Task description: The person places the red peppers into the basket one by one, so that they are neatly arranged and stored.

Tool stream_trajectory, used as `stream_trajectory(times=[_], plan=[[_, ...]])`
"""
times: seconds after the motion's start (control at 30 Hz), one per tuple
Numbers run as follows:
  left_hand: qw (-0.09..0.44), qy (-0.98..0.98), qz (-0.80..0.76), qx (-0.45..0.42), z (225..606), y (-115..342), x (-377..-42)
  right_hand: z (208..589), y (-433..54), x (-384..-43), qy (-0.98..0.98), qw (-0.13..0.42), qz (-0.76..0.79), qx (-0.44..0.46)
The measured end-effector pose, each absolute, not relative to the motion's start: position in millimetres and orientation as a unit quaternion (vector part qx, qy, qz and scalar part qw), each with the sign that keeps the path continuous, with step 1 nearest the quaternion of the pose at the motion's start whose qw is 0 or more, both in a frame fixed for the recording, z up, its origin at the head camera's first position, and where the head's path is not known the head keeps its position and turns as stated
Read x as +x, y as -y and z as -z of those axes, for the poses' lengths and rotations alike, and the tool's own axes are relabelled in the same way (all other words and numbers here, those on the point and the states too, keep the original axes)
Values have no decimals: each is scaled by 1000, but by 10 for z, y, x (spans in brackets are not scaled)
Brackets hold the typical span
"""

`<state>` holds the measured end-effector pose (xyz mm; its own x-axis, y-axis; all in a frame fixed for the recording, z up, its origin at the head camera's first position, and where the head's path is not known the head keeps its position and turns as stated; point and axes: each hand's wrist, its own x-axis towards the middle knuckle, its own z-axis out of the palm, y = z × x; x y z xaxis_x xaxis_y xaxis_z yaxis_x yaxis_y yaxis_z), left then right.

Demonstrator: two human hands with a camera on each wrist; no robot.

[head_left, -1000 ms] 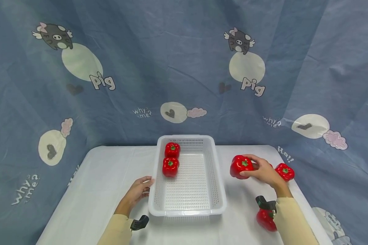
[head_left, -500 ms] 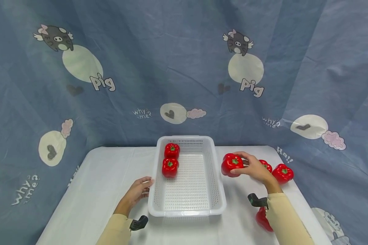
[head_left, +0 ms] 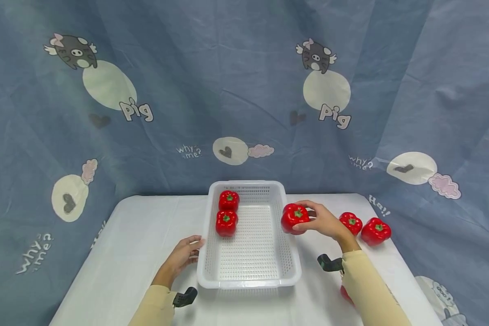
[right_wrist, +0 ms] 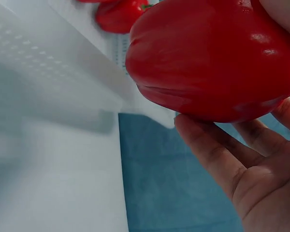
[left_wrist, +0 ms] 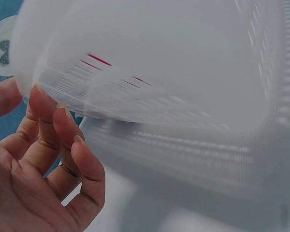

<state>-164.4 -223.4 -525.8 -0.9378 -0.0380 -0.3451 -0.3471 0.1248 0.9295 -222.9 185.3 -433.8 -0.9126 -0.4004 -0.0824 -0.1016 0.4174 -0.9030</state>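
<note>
My right hand (head_left: 324,222) grips a red bell pepper (head_left: 295,219) by its side, fingers and thumb around it, over the right rim of a white plastic basket (head_left: 249,284). In the right wrist view the pepper (right_wrist: 208,63) fills the upper part, with fingertips under it. My left hand (head_left: 184,254) holds the basket's left side by the rim. The left wrist view shows its curled fingers (left_wrist: 87,169) against the translucent basket wall (left_wrist: 174,63). Two red bell peppers stand in the basket's left back part, one pepper (head_left: 229,200) behind the other pepper (head_left: 226,223).
On the white table (head_left: 146,226), right of the basket, lie a red bell pepper (head_left: 351,222) and another bell pepper (head_left: 376,231). One more red pepper (head_left: 345,294) is mostly hidden under the right sleeve. A blue printed cloth (head_left: 244,90) hangs behind the table.
My right hand has carried the bell pepper leftward from the table's right side to the basket's right rim, uncovering a pepper behind it. My left hand has stayed at the basket.
</note>
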Motion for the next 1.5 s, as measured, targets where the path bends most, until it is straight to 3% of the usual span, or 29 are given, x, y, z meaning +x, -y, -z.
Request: stream_trajectory(times=[0.53, 1.5], plan=[[123, -743, -644, -134, 5249, 2233, -1647, 4394, -1323, -2360, -847, 159, 478, -168], [125, -743, -643, -136, 5281, 2243, -1660, 4709, -485, -2542, -838, 272, 422, -215]])
